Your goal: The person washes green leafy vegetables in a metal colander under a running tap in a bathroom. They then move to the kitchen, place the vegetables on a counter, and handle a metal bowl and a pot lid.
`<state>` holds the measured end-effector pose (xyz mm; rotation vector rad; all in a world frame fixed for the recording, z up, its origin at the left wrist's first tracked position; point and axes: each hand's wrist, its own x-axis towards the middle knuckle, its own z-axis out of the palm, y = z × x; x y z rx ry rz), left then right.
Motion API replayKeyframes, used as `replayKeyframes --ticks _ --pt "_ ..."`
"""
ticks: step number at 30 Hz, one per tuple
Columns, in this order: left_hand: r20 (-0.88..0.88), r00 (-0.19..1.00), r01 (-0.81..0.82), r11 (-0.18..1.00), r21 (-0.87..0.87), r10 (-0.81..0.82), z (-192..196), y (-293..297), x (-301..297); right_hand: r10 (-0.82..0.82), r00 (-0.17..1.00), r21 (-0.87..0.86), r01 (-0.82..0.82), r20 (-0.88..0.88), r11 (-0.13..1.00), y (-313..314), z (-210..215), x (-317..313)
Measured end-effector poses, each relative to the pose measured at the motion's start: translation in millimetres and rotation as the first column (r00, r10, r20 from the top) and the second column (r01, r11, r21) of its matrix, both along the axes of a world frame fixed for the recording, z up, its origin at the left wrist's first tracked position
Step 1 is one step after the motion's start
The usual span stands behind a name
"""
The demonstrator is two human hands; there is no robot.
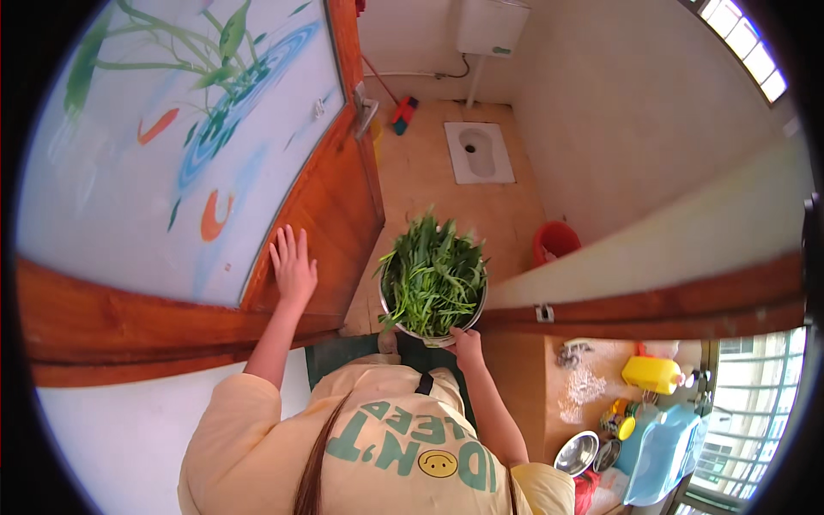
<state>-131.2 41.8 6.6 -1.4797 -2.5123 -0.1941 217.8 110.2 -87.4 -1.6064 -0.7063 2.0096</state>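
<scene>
Metal bowl heaped with leafy greens, held in front of the chest, over the doorway threshold. Right hand grips the bowl's near rim; fingers appear curled around the edge, though mostly hidden. Left hand lies flat, fingers spread, against the wooden door. Beyond: tiled floor, squat toilet, red bucket.

One head-worn fisheye view looks steeply down, close over the person's torso.
</scene>
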Motion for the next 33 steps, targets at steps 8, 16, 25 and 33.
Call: replayKeyframes --ticks 8,16,25,33 --pt "0.127 0.992 -0.038 0.994 0.098 0.026 -19.7 153.5 -27.3 -0.011 0.997 -0.018 0.012 0.072 1.0 165.5 -37.3 -65.8" --pt "0.142 0.988 0.001 0.941 0.338 -0.052 -38.0 382.6 -145.4 0.061 0.975 0.046 -0.072 0.213 0.996 346.7 -104.5 -168.8" --pt "0.068 0.961 -0.273 0.871 0.408 0.269 18.8 578.5 -372.2 0.435 0.843 0.1 -0.486 0.317 0.868 590.1 -66.2 -355.2" --pt "-0.059 0.805 -0.578 0.802 0.15 0.591 -4.1 605.3 -616.8 0.639 0.704 0.046 -0.683 0.311 0.729 682.4 -46.1 -577.3"
